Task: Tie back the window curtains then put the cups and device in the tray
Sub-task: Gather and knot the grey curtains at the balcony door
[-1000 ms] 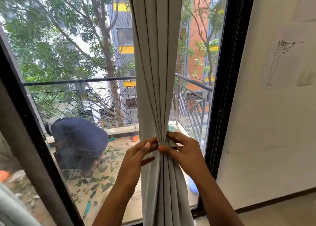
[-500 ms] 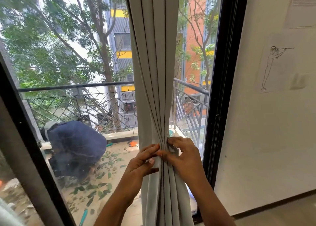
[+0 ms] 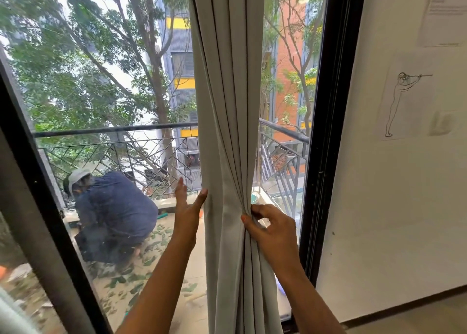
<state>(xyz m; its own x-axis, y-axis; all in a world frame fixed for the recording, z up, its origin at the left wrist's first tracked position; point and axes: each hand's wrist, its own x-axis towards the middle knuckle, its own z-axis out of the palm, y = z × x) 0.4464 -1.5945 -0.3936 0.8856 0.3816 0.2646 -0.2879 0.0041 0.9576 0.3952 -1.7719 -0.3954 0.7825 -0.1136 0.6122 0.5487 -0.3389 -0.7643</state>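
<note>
From the head camera, the curtain (image 3: 227,131) hangs in front of the window glass, gathered into a narrow column of vertical pleats between the view of the balcony and the black window frame (image 3: 328,144). The right hand (image 3: 274,230) pinches the bunched folds at the column's narrowest point, thumb and forefinger closed on the fabric from its right side. The left hand (image 3: 187,213) is flat with straight fingers pointing upward, one fingertip touching the curtain's left edge and gripping nothing.

The fabric looks soft, light and limp. It will probably fold easily but spring loose if released, so the pinched waist seems the best place to hold it. The left hand would likely need to wrap round from the other side to keep the pleats together. No tie-back is visible.

Outside, a person in dark clothing (image 3: 113,207) crouches by the balcony railing (image 3: 113,131). The cups, device and tray are out of sight.
</note>
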